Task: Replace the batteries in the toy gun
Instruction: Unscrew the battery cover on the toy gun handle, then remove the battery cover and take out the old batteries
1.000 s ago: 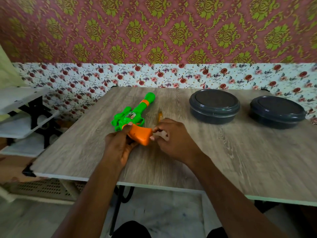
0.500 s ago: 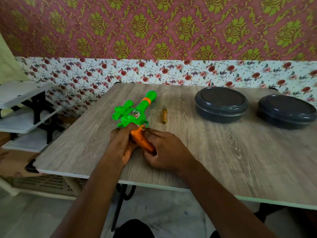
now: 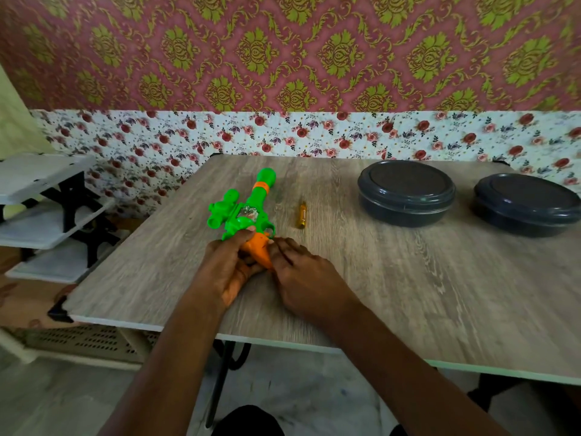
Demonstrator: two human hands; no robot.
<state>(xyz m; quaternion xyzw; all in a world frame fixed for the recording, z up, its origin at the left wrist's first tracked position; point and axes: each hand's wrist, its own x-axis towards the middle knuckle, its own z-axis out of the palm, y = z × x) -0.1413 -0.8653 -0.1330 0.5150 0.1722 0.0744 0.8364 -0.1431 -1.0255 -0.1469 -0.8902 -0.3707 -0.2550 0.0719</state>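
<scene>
the toy gun is laid on the bench, its orange grip held in the curled left hand and pressed by straight fingers of the right hand; the battery cover, hidden here, is probably being worked and must next be freed.

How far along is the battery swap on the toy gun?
Done: nothing confirmable; no batteries show. In hand: the left hand grips the toy gun by its orange grip, the right hand touches it. Left: the swap itself; the amber item beside the gun lies untouched, both dark containers lidded.
</scene>
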